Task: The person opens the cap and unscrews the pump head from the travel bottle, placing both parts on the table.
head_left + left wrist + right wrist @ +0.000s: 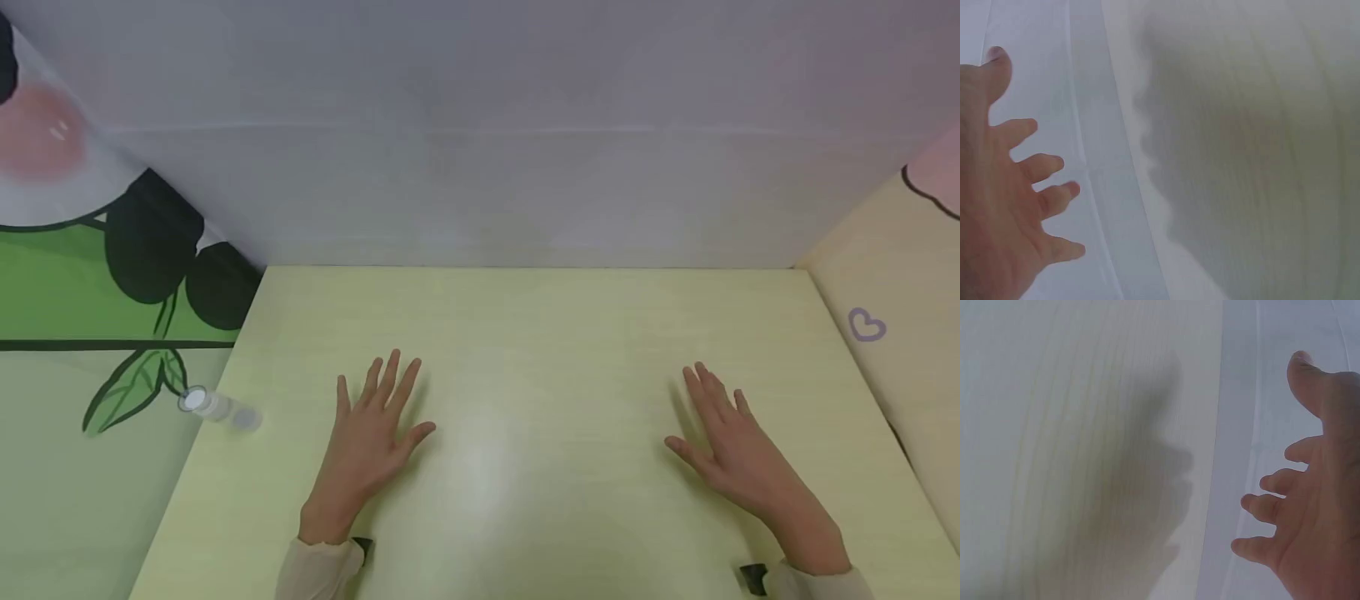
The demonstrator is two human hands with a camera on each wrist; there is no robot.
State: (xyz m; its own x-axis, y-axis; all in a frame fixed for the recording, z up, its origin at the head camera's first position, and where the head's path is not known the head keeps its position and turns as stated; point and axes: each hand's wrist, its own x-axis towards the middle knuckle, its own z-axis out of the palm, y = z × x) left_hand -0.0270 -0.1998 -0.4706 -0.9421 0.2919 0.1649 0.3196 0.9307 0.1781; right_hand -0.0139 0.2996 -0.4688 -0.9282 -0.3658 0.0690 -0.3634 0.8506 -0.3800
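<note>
In the head view my left hand [367,446] hovers palm down over the pale wooden table [540,350], fingers spread and thumb pointing right. It holds nothing. My right hand [738,454] is likewise spread above the table's right part, its thumb pointing left, and also holds nothing. Both wrist views show the palms, the left hand [1004,187] and the right hand [1310,506], raised off the surface with shadows beneath them. Left of my left hand, a small clear container with a white cap [213,406] lies near the table's left edge.
A plain grey-white wall covering [480,192] rises behind the table's far edge. On the left is a panel with green leaf and black drawings [150,250]. A cream panel [892,392] with a purple heart borders the right side.
</note>
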